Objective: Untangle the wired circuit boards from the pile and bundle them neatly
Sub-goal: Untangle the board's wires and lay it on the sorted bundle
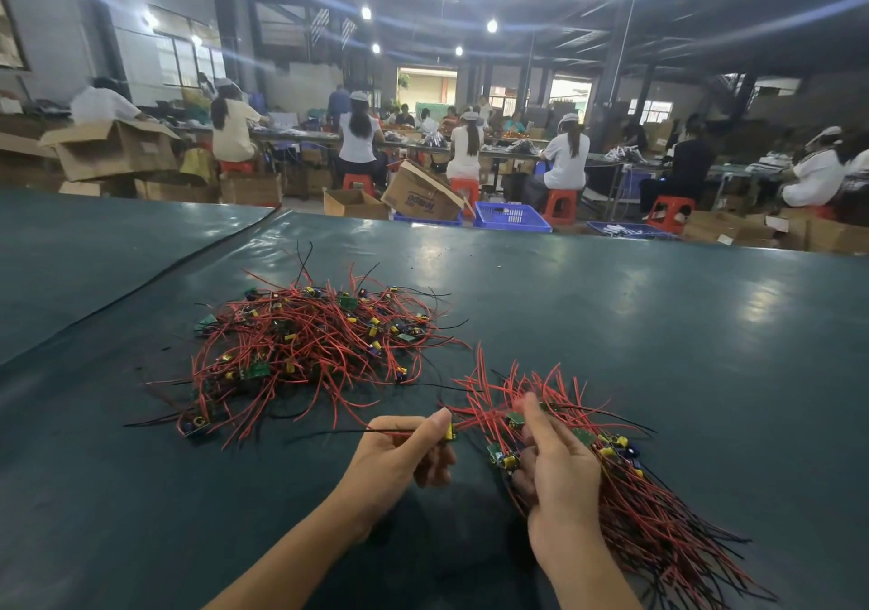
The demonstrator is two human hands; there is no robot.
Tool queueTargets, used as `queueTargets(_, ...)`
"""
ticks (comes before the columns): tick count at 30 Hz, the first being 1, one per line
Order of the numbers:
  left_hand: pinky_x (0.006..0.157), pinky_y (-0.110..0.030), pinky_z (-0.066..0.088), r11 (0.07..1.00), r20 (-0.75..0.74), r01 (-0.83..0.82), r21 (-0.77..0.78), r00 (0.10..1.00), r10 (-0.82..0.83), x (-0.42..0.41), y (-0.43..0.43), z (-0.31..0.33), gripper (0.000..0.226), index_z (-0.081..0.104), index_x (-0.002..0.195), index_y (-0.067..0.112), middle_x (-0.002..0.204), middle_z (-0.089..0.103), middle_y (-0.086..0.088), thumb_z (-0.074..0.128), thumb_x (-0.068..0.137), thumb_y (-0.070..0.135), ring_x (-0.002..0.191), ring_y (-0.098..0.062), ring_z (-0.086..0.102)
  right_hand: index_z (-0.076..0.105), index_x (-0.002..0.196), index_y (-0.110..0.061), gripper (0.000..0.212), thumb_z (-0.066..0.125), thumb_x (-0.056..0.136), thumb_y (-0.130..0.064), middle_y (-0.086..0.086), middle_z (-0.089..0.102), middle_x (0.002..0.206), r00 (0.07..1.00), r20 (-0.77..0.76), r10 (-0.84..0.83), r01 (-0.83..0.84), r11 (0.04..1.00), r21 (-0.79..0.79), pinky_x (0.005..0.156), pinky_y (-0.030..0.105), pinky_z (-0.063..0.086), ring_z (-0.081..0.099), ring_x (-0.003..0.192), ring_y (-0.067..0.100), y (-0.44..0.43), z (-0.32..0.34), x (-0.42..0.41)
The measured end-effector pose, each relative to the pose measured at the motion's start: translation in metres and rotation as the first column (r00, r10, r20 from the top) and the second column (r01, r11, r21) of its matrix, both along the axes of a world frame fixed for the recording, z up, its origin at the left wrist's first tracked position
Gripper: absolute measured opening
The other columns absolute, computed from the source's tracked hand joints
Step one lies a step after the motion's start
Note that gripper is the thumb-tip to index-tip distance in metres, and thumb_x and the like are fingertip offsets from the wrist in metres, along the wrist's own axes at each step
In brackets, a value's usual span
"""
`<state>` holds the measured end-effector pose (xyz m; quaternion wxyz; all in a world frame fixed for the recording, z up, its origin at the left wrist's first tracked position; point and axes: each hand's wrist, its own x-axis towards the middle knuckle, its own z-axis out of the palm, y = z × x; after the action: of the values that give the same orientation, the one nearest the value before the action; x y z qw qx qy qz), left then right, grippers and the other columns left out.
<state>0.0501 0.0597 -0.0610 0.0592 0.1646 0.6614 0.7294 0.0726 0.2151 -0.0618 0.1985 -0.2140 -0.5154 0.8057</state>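
A tangled pile (305, 346) of small green circuit boards with red and black wires lies on the dark green table (658, 327), left of centre. My left hand (404, 452) pinches one wired board, whose yellow component shows at my thumb tip and whose black wire trails off to the left. My right hand (559, 463) grips a bundle of wired boards (625, 506). The bundle's boards cluster at my fingers; its wires fan out above my hand and stream down to the lower right.
A seam in the table cover (141, 289) runs diagonally at the left. Beyond the table's far edge stand cardboard boxes (423, 195), blue crates (510, 216) and red stools, with several seated workers at long benches.
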Motion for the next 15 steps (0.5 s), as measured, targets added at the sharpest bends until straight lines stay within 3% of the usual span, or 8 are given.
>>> queueTargets(4,0.056,-0.022,0.047,1.000,-0.017,0.005,-0.029,1.000,-0.005,0.000,0.005,-0.002,0.037,0.074,0.065,0.015,0.061,0.068,-0.004,0.061,0.080,0.046,0.056,-0.013,0.061,0.080,0.068,-0.021,0.016,0.074,0.076,-0.033,0.003,0.073,0.067,0.962,-0.075,0.262,-0.243,0.950,0.195,0.065,0.027,0.055,0.066,0.064,0.014,-0.028,0.000,0.006)
queueTargets(6,0.056,-0.019,0.048,0.999,-0.020,0.021,-0.027,1.000,-0.021,0.000,0.005,-0.002,0.031,0.076,0.069,0.017,0.063,0.069,0.001,0.060,0.083,0.040,0.059,-0.008,0.064,0.080,0.068,-0.026,0.019,0.069,0.083,-0.028,0.004,0.075,0.071,0.953,-0.078,0.293,-0.263,0.927,0.267,0.062,0.020,0.055,0.070,0.066,0.012,-0.036,-0.001,0.009)
queueTargets(12,0.055,-0.016,0.042,0.989,-0.087,0.054,-0.134,0.994,-0.066,0.003,0.006,0.000,0.042,0.065,0.053,0.018,0.053,0.060,0.000,0.057,0.086,0.043,0.050,-0.010,0.055,0.079,0.066,-0.023,0.027,0.067,0.090,-0.022,0.009,0.071,0.067,0.985,-0.043,0.168,-0.148,0.942,0.301,0.071,0.031,0.054,0.065,0.067,0.013,-0.032,-0.002,0.008)
queueTargets(15,0.050,-0.020,0.045,0.995,-0.035,0.068,-0.075,0.997,-0.070,0.003,0.004,0.005,0.042,0.064,0.054,0.009,0.056,0.062,-0.007,0.061,0.082,0.040,0.046,-0.015,0.057,0.080,0.069,-0.022,0.020,0.071,0.087,-0.021,-0.003,0.057,0.056,0.998,-0.043,0.040,-0.032,0.986,0.166,0.051,0.022,0.041,0.045,0.045,0.005,-0.019,0.003,0.003)
